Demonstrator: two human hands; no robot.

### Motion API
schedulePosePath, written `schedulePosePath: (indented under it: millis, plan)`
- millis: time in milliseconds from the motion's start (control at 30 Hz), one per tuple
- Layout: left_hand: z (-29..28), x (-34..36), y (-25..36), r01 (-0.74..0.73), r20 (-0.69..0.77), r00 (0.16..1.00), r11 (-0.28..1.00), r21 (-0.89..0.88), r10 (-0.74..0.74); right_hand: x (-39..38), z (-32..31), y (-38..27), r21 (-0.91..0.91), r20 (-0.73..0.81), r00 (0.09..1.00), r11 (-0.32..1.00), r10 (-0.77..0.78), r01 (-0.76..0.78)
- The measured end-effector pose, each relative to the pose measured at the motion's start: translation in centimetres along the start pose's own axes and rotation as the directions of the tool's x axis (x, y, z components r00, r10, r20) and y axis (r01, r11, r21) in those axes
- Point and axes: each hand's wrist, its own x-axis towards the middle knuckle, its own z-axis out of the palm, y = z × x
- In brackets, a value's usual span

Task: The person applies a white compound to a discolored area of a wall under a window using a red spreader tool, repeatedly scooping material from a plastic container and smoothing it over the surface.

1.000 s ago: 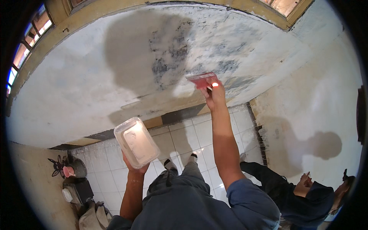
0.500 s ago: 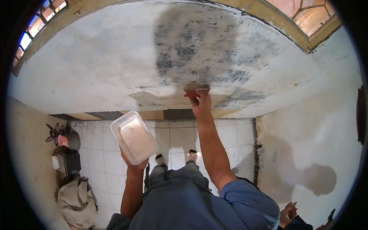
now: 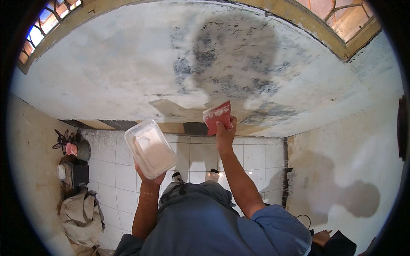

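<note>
Head view: mid-frame, my right hand [image 3: 225, 135] pinches a red scraper [image 3: 216, 117] while my left hand [image 3: 152, 181] clasps a plastic tub [image 3: 136, 153], presumably for steadiness.

The head view comes from the left of 2 fisheye cameras worn on the person's head, upright and unmirrored. It looks steeply down and slightly forward over the torso [image 3: 192, 226] — close to the lens at the lower edge — toward the front wall [image 3: 128, 64] above and the tiled floor [image 3: 115, 170] farther below. The left hand [image 3: 150, 177] and right hand [image 3: 225, 133] fall near mid-picture; wall edges curve toward the dark round border.
</note>
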Motion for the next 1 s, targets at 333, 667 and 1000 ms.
schedulePosePath:
  millis: [333,667,1000]
  plan:
    - [-2.4,-0.6,3.9,-0.081,-0.133,0.987,0.996,0.043,0.086,6.7,1.8,4.5,-0.461,0.862,0.236,-0.500,-0.449,0.733]
    - [-4.6,-2.5,5.9,-0.240,-0.039,0.955,0.844,0.480,0.294,3.0,-3.7,3.5,-0.623,0.649,0.448,-0.092,-0.615,0.777]
    - [-0.8,-2.3,2.1,-0.173,-0.071,0.971,0.872,0.457,0.229,7.9,3.9,-3.7,-0.699,0.240,0.637,0.325,-0.733,0.637]
